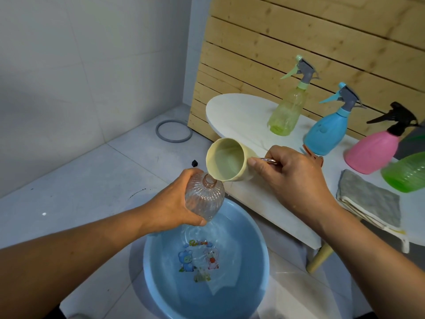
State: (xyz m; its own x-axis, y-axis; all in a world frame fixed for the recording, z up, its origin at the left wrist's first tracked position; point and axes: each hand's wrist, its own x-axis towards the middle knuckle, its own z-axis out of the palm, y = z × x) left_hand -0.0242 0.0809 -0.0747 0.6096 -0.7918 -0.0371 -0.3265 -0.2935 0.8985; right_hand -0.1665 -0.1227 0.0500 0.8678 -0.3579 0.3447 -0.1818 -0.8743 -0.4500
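Observation:
My left hand [174, 203] grips a clear ribbed bottle [203, 196] with no cap, its open neck pointing up and away. My right hand [292, 171] holds a cream cup [227, 160] by its handle. The cup is tipped on its side, with its lip resting against the bottle's neck. Both are held above a blue basin [161, 254] of water on the floor; cartoon figures are printed on the basin's bottom.
A white oval table [232, 111] to the right carries a yellow-green spray bottle [287, 111], a blue one [326, 132], a pink one [372, 150], a green bottle [407, 173] and a folded grey cloth [368, 199]. A wooden slat panel [276, 38] stands behind. A grey ring [174, 131] lies on the tiled floor.

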